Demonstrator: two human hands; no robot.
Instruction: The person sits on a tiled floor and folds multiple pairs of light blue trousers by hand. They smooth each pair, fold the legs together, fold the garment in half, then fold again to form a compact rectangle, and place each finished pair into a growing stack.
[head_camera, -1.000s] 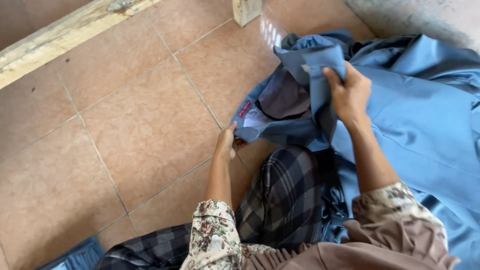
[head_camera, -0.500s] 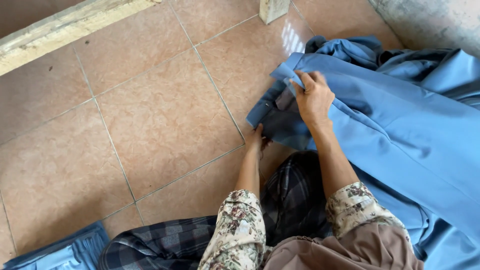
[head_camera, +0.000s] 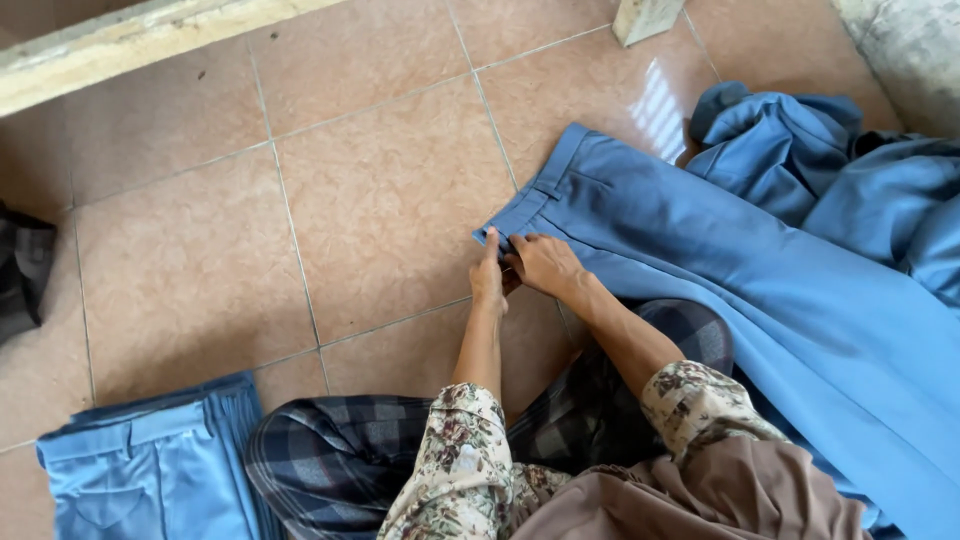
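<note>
Two hands at waistband corner of blue trousers (head_camera: 700, 260) spread flat on tiled floor (head_camera: 380, 180) | left hand (head_camera: 488, 278) pinching corner edge | right hand (head_camera: 545, 265) closed on waistband beside it | folded light-blue garment (head_camera: 150, 460) lower left

The person wears a top with short sleeves (head_camera: 470, 450) in a small floral print — cream ground scattered with dull red, brown and green blossoms — ending above the elbows, so both forearms are bare. A plain brown cloth (head_camera: 680, 495), soft and draped, hangs down over the chest at the bottom of the view. Around the legs is a checked wrap (head_camera: 340, 450) in dark navy and grey — broad plaid squares crossed by thin pale lines. The left hand (head_camera: 488, 280) and right hand (head_camera: 545, 265) are bare, with no rings or watch showing.
</note>
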